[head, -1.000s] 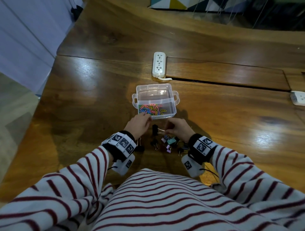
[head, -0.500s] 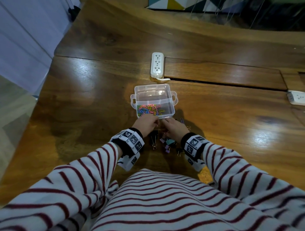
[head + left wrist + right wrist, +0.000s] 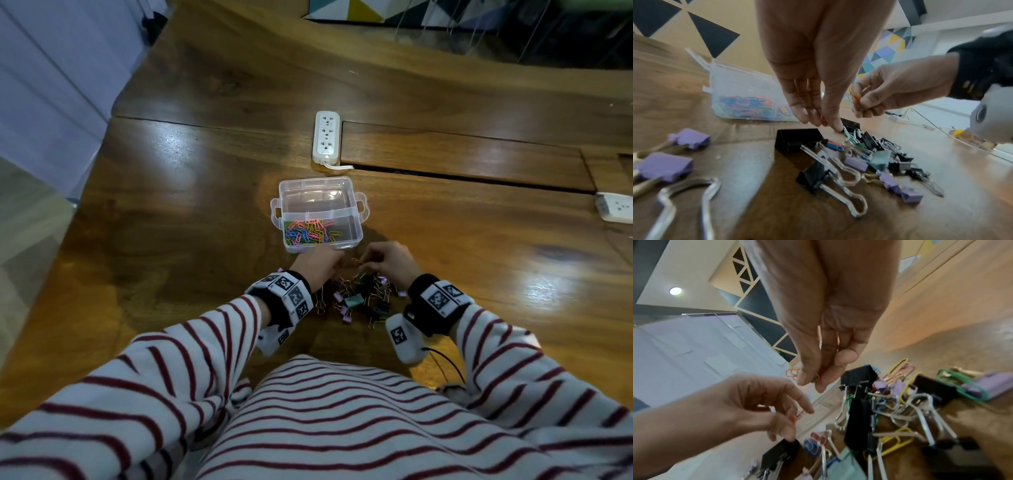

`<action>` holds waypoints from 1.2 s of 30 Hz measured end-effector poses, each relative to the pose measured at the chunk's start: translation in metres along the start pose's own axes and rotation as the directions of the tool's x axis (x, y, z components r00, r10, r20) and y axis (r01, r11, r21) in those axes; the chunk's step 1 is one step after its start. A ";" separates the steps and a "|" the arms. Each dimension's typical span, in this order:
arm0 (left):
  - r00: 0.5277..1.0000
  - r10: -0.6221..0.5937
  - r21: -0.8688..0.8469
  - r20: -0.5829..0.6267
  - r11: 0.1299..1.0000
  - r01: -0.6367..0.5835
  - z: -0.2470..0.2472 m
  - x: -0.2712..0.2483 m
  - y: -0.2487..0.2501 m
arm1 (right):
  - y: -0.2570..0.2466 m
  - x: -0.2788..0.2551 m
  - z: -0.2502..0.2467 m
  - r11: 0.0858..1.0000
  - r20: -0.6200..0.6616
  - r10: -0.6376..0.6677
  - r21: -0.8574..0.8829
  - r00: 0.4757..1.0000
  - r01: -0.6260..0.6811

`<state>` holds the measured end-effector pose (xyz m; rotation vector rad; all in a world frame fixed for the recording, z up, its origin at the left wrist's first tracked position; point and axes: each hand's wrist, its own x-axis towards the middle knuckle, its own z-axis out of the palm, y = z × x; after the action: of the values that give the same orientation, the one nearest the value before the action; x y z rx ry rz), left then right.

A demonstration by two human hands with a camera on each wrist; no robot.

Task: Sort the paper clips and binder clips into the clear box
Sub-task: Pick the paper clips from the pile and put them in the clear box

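Both hands (image 3: 356,265) pinch paper clips (image 3: 856,97); no writing legible.

The clear box (image 3: 356,224) stood open on the wooden table, a small transparent plastic tub with a handle tab on its left and right sides and a divider across its middle. Its near compartment held a loose heap of coloured paper clips (image 3: 310,232), pink, blue, yellow and green; the far compartment held none. Just near of the box lay a tangled pile of binder clips (image 3: 361,299), mostly black with some lilac and one teal, their wire handles sticking out at all angles. A few more paper clips (image 3: 900,366), yellow, pink, blue and green, lay mixed through that pile.
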<state>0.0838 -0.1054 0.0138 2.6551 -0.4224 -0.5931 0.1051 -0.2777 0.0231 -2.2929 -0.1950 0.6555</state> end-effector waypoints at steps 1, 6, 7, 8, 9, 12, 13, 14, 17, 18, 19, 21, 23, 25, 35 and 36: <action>1.000 0.013 0.017 0.010 1.000 -0.013 0.001 0.001 0.003 | 0.003 -0.001 -0.002 0.999 -0.004 0.008 0.037 1.000 -0.008; 0.994 0.084 0.172 0.075 0.980 -0.095 0.010 0.002 0.012 | 0.006 -0.005 -0.010 0.970 -0.028 0.019 0.242 0.999 -0.012; 0.992 0.084 0.191 0.089 0.977 -0.100 0.010 0.001 0.014 | 0.004 -0.007 -0.011 0.956 -0.025 0.012 0.292 1.000 -0.004; 0.991 0.084 0.209 0.102 0.972 -0.104 0.010 0.001 0.015 | 0.000 -0.007 -0.011 0.940 -0.021 0.002 0.342 1.000 0.005; 0.990 0.087 0.225 0.114 0.968 -0.111 0.010 0.000 0.015 | -0.004 -0.008 -0.012 0.919 -0.018 -0.005 0.395 1.000 0.012; 0.983 0.117 0.266 0.140 0.952 -0.151 0.013 -0.004 0.015 | -0.017 0.000 -0.015 0.864 -0.024 0.001 0.503 1.000 0.011; 0.981 0.128 0.285 0.145 0.944 -0.166 0.015 -0.006 0.017 | -0.021 0.006 -0.015 0.865 -0.030 0.004 0.502 1.000 0.011; 0.979 0.131 0.300 0.154 0.938 -0.173 0.018 -0.008 0.018 | -0.025 0.013 -0.014 0.870 -0.034 0.003 0.492 0.999 0.014; 0.974 0.110 0.340 0.200 0.924 -0.174 0.024 -0.010 0.022 | -0.041 0.033 -0.011 0.909 -0.047 -0.017 0.415 0.999 0.035; 0.974 0.107 0.347 0.202 0.922 -0.173 0.025 -0.011 0.022 | -0.046 0.037 -0.010 0.938 -0.050 -0.038 0.341 0.998 0.053; 0.975 0.103 0.343 0.199 0.924 -0.167 0.025 -0.011 0.021 | -0.049 0.039 -0.011 0.967 -0.056 -0.059 0.243 0.997 0.071; 0.978 0.066 0.284 0.197 0.951 -0.121 0.020 -0.011 0.018 | -0.052 0.038 -0.015 0.993 -0.071 -0.097 0.055 0.993 0.101; 0.986 0.024 0.149 0.165 0.988 -0.049 0.013 -0.008 0.010 | -0.043 0.032 -0.020 0.991 -0.044 -0.120 -0.073 0.992 0.117; 0.994 0.011 -0.033 0.105 0.999 -0.008 0.002 -0.007 -0.002 | -0.026 0.024 -0.023 0.985 0.020 -0.105 -0.133 0.994 0.107; 0.979 -0.106 -0.099 -0.172 0.991 0.089 -0.069 0.004 -0.065 | 0.041 0.000 -0.023 0.889 -0.023 -0.008 -0.458 1.000 -0.003; 0.976 -0.108 -0.046 -0.189 0.994 0.101 -0.066 0.004 -0.064 | 0.040 -0.001 -0.023 0.876 -0.041 -0.018 -0.483 0.999 -0.004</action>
<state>0.1303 -0.0301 0.0406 2.6802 -0.2148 -0.3669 0.1140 -0.3211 0.0094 -2.7826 -0.3826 0.5994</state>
